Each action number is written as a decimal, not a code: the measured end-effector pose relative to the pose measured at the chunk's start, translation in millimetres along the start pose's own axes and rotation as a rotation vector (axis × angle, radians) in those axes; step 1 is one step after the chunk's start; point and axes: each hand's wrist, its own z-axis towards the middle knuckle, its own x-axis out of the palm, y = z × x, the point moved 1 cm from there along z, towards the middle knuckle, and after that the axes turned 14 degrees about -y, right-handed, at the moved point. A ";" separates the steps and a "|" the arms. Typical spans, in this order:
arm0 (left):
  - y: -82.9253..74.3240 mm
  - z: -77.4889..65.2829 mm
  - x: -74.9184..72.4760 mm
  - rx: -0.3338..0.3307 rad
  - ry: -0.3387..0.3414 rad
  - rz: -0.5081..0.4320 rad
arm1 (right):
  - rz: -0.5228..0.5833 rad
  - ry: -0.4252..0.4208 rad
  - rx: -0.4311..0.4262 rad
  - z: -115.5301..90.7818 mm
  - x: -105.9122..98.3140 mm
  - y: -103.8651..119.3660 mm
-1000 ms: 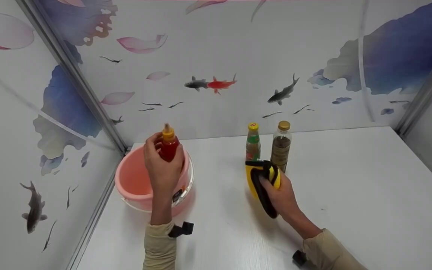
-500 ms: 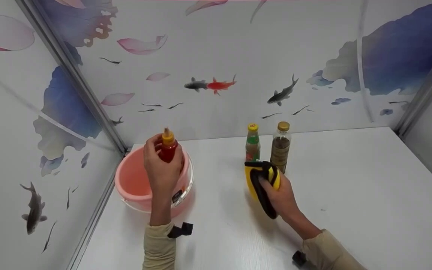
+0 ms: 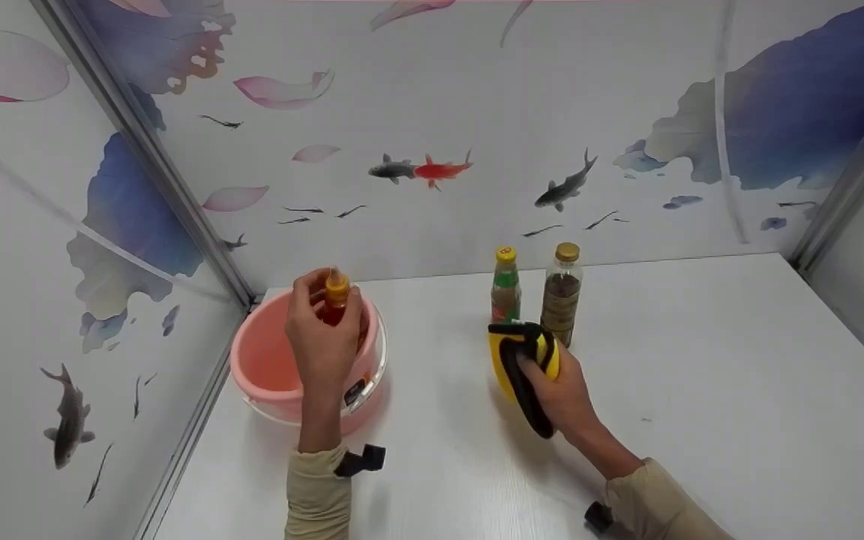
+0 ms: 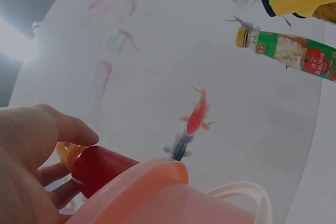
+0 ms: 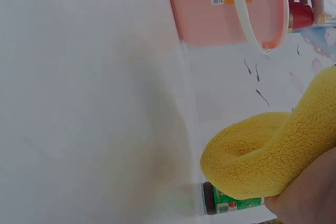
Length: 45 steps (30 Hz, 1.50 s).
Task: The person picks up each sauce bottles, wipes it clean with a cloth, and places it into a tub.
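Observation:
My left hand [image 3: 322, 345] holds a squeeze bottle of red sauce [image 3: 337, 294] by its upper part, fingers and thumb curled round it. The bottle has a yellow cap with a pointed nozzle and stands at the right side of the pink bucket [image 3: 265, 393]. Its lower part is hidden behind the bucket's rim [image 4: 157, 174] in the left wrist view. In my right hand [image 3: 571, 394] is a folded yellow cloth [image 3: 503, 367] with black edging, gripped above the table. The right wrist view shows the cloth's fluffy yellow side [image 5: 262, 156] close up.
Behind the cloth stand a green-labelled bottle [image 3: 506, 289] with a yellow cap and a taller glass bottle [image 3: 562, 296] with a gold cap. The bucket has a white handle [image 5: 241, 11]. Printed walls [image 3: 432, 232] close off the white table [image 3: 717, 390] at the back and sides.
The sauce bottle has sunk lower in my left hand, toward the bucket, its nozzle dropping between the fingers. My right hand and the cloth have hardly moved.

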 end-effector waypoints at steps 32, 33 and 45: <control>2.3 0.1 -0.6 0.036 0.040 0.174 | -0.016 0.002 -0.007 0.9 0.4 -3.9; 1.9 0.1 -0.6 0.034 0.039 0.175 | -0.017 0.003 -0.001 0.5 0.3 -3.4; -3.1 -3.6 2.9 0.181 -0.033 0.025 | -0.017 0.001 -0.001 -0.8 0.2 -1.7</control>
